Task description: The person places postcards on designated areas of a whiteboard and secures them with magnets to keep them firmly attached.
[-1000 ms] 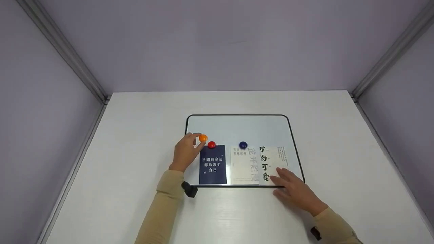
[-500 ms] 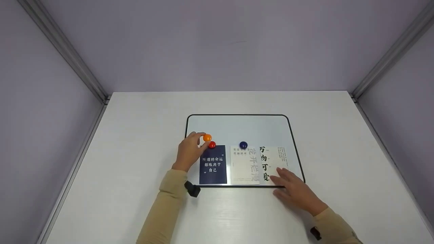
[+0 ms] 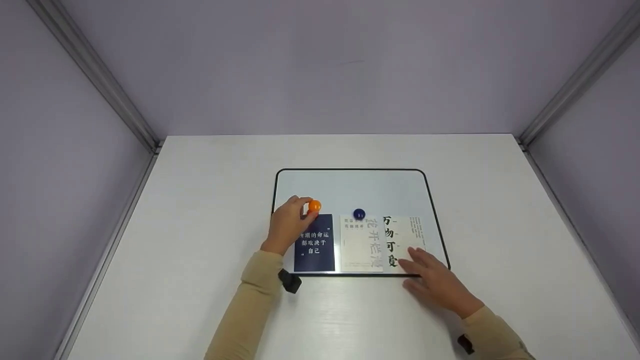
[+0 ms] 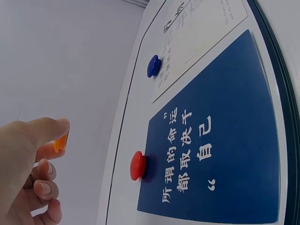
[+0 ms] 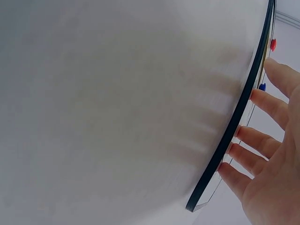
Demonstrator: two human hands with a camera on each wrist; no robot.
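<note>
My left hand (image 3: 286,226) pinches an orange round magnet (image 3: 314,205) between thumb and index finger, held up over the whiteboard (image 3: 350,187). In the left wrist view, a red button magnet (image 4: 138,165) sits at the top edge of a dark blue card (image 4: 225,140) with white writing. From the head, the orange magnet and thumb mostly hide it. A dark blue magnet (image 3: 359,214) stands on the top edge of the pale middle card (image 3: 356,247). My right hand (image 3: 440,282) lies with fingers spread at the board's front right, fingertips over a cream card (image 3: 407,237) with black characters.
The black-rimmed board lies on a white table (image 3: 200,215). Pale walls (image 3: 325,70) rise behind and at both sides, with grey metal posts (image 3: 95,75) in the corners. A small black device (image 3: 290,281) is strapped at the left wrist.
My left hand has moved to the right with the orange magnet, which now overlaps the red one in the head view. The right hand has stayed where it was.
</note>
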